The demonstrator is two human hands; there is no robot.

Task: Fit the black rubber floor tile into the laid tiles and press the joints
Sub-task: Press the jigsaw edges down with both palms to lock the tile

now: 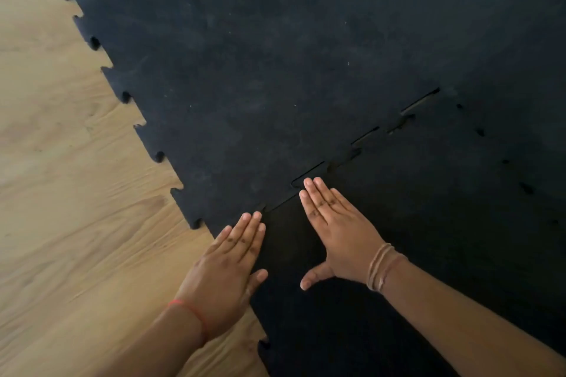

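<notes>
Rubber tile (413,254) under flat hands (337,229), jigsaw-edged.

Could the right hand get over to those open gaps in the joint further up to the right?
Probably yes. The right hand lies flat and empty on the new tile, its fingertips at the joint. The open gaps lie further along the same seam, and nothing sits on the rubber between. It may need a lean forward.
</notes>
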